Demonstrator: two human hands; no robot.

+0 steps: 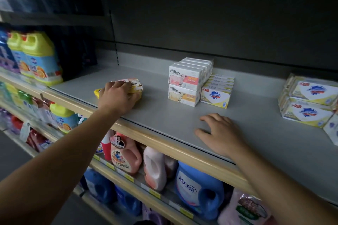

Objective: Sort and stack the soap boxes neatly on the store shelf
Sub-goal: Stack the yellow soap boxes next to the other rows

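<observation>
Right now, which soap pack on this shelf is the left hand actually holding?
The yellow-and-pink soap pack lying alone at the shelf's left; the left hand grips it. The cow-print boxes and shield-logo boxes stand untouched.

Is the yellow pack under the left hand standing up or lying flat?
Lying flat. The yellow pack rests on its broad face on the shelf, with the left hand gripping it from above.

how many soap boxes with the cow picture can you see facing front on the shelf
2: a pink cow box stacked on a yellow cow box, mid-shelf, left of the shield-logo boxes. More white boxes stand in rows behind them; their fronts are hidden.
</observation>
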